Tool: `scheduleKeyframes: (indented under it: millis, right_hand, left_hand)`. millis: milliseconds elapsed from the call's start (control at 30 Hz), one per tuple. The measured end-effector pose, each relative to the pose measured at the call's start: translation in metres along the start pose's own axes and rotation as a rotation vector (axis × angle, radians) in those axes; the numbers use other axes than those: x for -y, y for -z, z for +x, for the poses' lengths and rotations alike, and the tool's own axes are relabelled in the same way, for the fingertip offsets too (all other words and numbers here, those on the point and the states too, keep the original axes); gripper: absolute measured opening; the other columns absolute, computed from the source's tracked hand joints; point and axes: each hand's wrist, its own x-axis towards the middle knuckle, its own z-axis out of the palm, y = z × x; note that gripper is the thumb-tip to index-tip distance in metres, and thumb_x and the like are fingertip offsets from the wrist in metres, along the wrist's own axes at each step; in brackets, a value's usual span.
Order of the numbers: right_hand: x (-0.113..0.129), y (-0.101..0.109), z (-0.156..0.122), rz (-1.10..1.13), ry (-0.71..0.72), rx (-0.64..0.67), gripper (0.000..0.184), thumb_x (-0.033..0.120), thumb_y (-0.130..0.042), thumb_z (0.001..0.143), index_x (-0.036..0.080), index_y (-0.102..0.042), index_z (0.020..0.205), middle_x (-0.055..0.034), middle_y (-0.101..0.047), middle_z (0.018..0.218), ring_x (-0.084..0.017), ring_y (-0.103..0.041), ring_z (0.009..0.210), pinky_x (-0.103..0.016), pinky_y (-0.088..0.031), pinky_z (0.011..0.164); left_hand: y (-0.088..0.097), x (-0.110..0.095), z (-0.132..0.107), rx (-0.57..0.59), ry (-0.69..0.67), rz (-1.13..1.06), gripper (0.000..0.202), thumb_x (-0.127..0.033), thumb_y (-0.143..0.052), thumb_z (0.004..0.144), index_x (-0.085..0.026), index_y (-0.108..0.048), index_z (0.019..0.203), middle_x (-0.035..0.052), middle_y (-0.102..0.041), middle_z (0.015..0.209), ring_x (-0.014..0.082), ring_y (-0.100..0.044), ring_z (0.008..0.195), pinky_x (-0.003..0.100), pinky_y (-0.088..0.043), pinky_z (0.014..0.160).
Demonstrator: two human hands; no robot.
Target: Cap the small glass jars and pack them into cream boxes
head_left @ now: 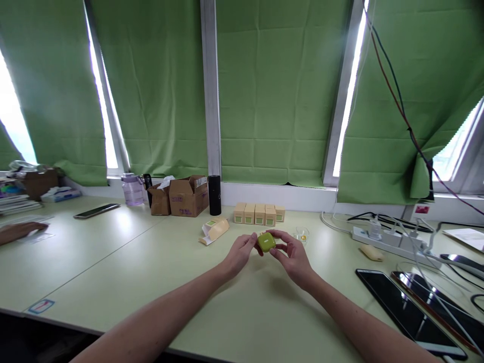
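Both hands met over the table (113, 252): the left hand (238, 254) and right hand (293, 257) pinched a small green case (266, 242) between their fingertips. Just beyond them stood a row of small tan boxes (259, 213); an opened carton (214, 230) lay nearby, left.

This looks like an office used for light packing work. A long pale-green counter (113, 262) runs under windows shaded by green blinds (272, 91). At one o'clock sit a row of small product boxes (259, 213); at eleven, open cardboard cartons (188, 195) and a water bottle (132, 189). At three, a power strip (385, 239) with tangled cables, and phones (410, 312), possibly tablets. Another person's hand (18, 232) rests at nine.
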Motion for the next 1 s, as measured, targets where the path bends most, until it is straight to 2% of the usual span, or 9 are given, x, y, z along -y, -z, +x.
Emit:
scheduleKeyframes:
  millis: [100, 133, 167, 267, 467, 700, 833, 933, 1000]
  right_hand:
    - [-0.004, 0.001, 0.001, 0.081, -0.073, -0.015, 0.042, 0.042, -0.077, 0.083, 0.024, -0.07, 0.121, -0.0112, -0.07, 0.121, -0.029, -0.066, 0.112, -0.046, -0.057, 0.093]
    - [-0.004, 0.002, 0.001, 0.099, -0.089, -0.015, 0.043, 0.043, -0.078, 0.083, 0.024, -0.07, 0.12, -0.0112, -0.07, 0.119, -0.03, -0.066, 0.111, -0.046, -0.057, 0.093]
    - [-0.004, 0.002, 0.001, 0.11, -0.099, -0.014, 0.043, 0.044, -0.078, 0.082, 0.023, -0.07, 0.12, -0.0111, -0.071, 0.118, -0.03, -0.066, 0.112, -0.046, -0.056, 0.093]
    - [-0.004, 0.001, 0.001, 0.119, -0.108, -0.01, 0.043, 0.047, -0.078, 0.083, 0.023, -0.071, 0.119, -0.0109, -0.07, 0.117, -0.03, -0.065, 0.113, -0.045, -0.056, 0.093]
    - [-0.005, -0.003, 0.0, 0.095, -0.11, -0.007, 0.039, 0.047, -0.077, 0.084, 0.025, -0.069, 0.116, -0.0096, -0.069, 0.117, -0.028, -0.064, 0.109, -0.04, -0.057, 0.084]
    - [-0.004, -0.003, 0.0, 0.033, -0.1, -0.016, 0.038, 0.048, -0.074, 0.086, 0.025, -0.067, 0.115, -0.0089, -0.069, 0.115, -0.027, -0.063, 0.112, -0.039, -0.057, 0.084]
    - [-0.012, 0.003, 0.002, -0.099, -0.077, -0.073, 0.031, 0.047, -0.061, 0.094, 0.024, -0.065, 0.115, -0.008, -0.071, 0.107, -0.025, -0.066, 0.104, -0.039, -0.056, 0.083]
    - [-0.021, 0.009, 0.004, -0.393, -0.024, -0.09, 0.019, 0.034, -0.056, 0.095, 0.024, -0.067, 0.107, -0.0084, -0.072, 0.106, -0.026, -0.064, 0.103, -0.04, -0.054, 0.083]
    - [-0.026, 0.009, 0.005, -0.612, 0.008, -0.034, 0.018, 0.023, -0.054, 0.093, 0.023, -0.069, 0.103, -0.0089, -0.073, 0.107, -0.028, -0.061, 0.108, -0.043, -0.053, 0.088]
  left_hand:
    - [0.002, 0.006, -0.001, -0.137, -0.116, 0.157, 0.021, -0.035, -0.054, 0.096, -0.021, -0.069, 0.102, 0.0084, -0.071, 0.106, 0.029, -0.058, 0.113, 0.045, -0.046, 0.102]
    - [0.003, 0.008, -0.001, -0.158, -0.167, 0.206, 0.025, -0.026, -0.06, 0.091, -0.022, -0.065, 0.116, 0.0087, -0.069, 0.112, 0.0298, -0.055, 0.119, 0.048, -0.045, 0.105]
    - [0.003, 0.008, -0.002, -0.164, -0.225, 0.253, 0.041, -0.018, -0.064, 0.087, -0.024, -0.059, 0.127, 0.009, -0.068, 0.118, 0.0304, -0.051, 0.124, 0.05, -0.043, 0.108]
    - [0.003, 0.006, -0.006, -0.128, -0.39, 0.389, 0.067, -0.007, -0.066, 0.082, -0.029, -0.049, 0.143, 0.0098, -0.06, 0.133, 0.0323, -0.042, 0.132, 0.056, -0.036, 0.114]
    - [-0.001, -0.002, -0.011, -0.048, -0.479, 0.517, 0.063, -0.005, -0.064, 0.087, -0.036, -0.054, 0.141, 0.0089, -0.05, 0.138, 0.0313, -0.038, 0.134, 0.055, -0.037, 0.114]
    - [-0.002, 0.003, -0.006, -0.095, -0.488, 0.463, 0.045, -0.008, -0.071, 0.085, -0.031, -0.062, 0.123, 0.007, -0.059, 0.123, 0.0285, -0.046, 0.124, 0.049, -0.042, 0.108]
    - [0.001, 0.008, 0.0, -0.196, -0.377, 0.312, 0.044, -0.011, -0.079, 0.078, -0.027, -0.062, 0.115, 0.0049, -0.065, 0.114, 0.0265, -0.055, 0.114, 0.045, -0.046, 0.101]
    - [0.006, 0.015, 0.007, -0.29, -0.212, 0.221, 0.047, -0.01, -0.079, 0.073, -0.026, -0.062, 0.114, 0.0044, -0.066, 0.115, 0.0249, -0.059, 0.108, 0.043, -0.047, 0.095]
    - [0.01, 0.019, 0.012, -0.324, -0.131, 0.193, 0.046, -0.012, -0.079, 0.072, -0.025, -0.062, 0.112, 0.0041, -0.067, 0.112, 0.0241, -0.06, 0.105, 0.042, -0.047, 0.093]
